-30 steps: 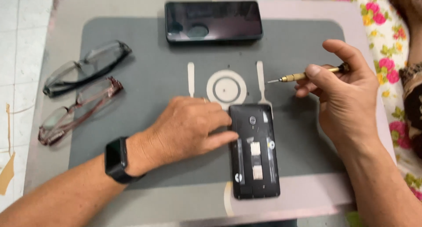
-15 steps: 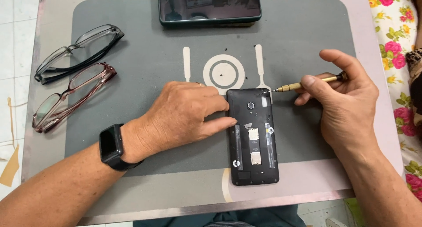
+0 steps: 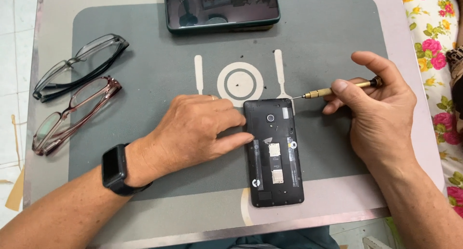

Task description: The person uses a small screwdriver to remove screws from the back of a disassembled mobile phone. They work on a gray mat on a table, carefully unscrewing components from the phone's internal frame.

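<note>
Lying at the frame's left are two pairs of glasses [image 3: 77, 92], clear of the work. Left hand [image 3: 193, 133] is pressing its extended fingers [image 3: 236, 140] against the phone [image 3: 274, 152], steadying it at centre; back removed, black interior and card slots exposed. Right hand [image 3: 378, 116] is pinching a brass screwdriver [image 3: 337, 89], tip at the phone's upper right corner.

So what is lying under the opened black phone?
The opened black phone with its back cover off lies on a grey rubber work mat. A pale printed line shows at its lower edge; what the phone covers is hidden. Left hand steadies its side.
</note>
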